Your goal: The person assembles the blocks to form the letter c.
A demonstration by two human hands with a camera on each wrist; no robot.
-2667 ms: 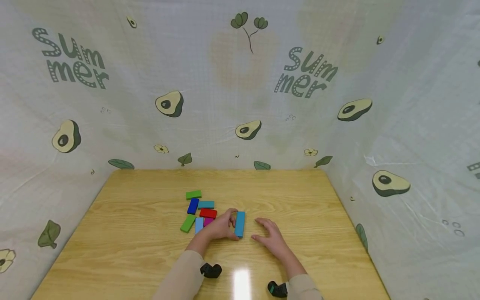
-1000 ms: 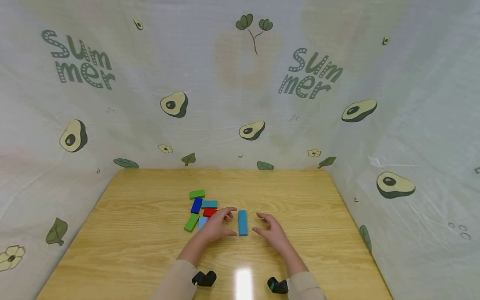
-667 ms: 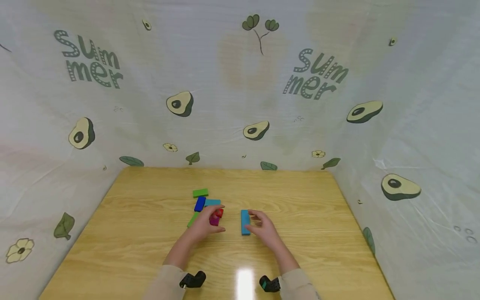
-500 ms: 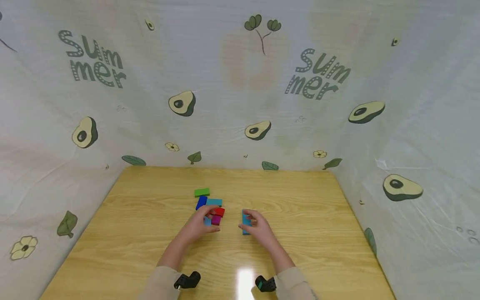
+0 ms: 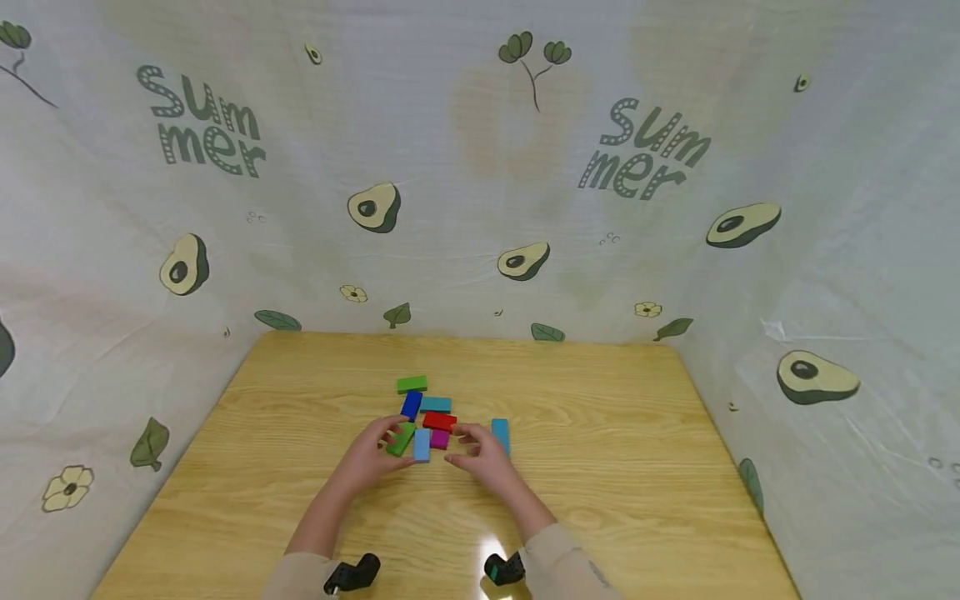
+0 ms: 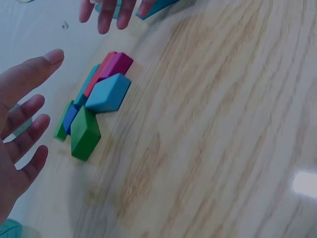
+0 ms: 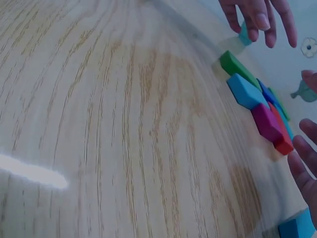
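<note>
My left hand (image 5: 367, 454) hovers with spread fingers at the left side of a cluster of coloured blocks, its fingertips by a green block (image 5: 403, 437). My right hand (image 5: 487, 457) faces it from the right, thumb and fingers apart, holding nothing. Between the hands lie a light blue block (image 5: 422, 446) and a magenta block (image 5: 440, 439). Behind these sits a red block (image 5: 440, 421). A longer blue block (image 5: 500, 432) lies alone just right of the right hand, which hides part of it; its end (image 7: 297, 225) shows in the right wrist view.
Farther back in the cluster are a teal block (image 5: 436, 404), a dark blue block (image 5: 411, 403) and another green block (image 5: 412, 384). All lie on a wooden table (image 5: 600, 467). A printed cloth (image 5: 450, 150) hangs around the back and sides.
Both hands have left the longer blue block and moved left, to the two sides of the cluster. The blocks appear to lie as before; the head view has turned slightly left.
</note>
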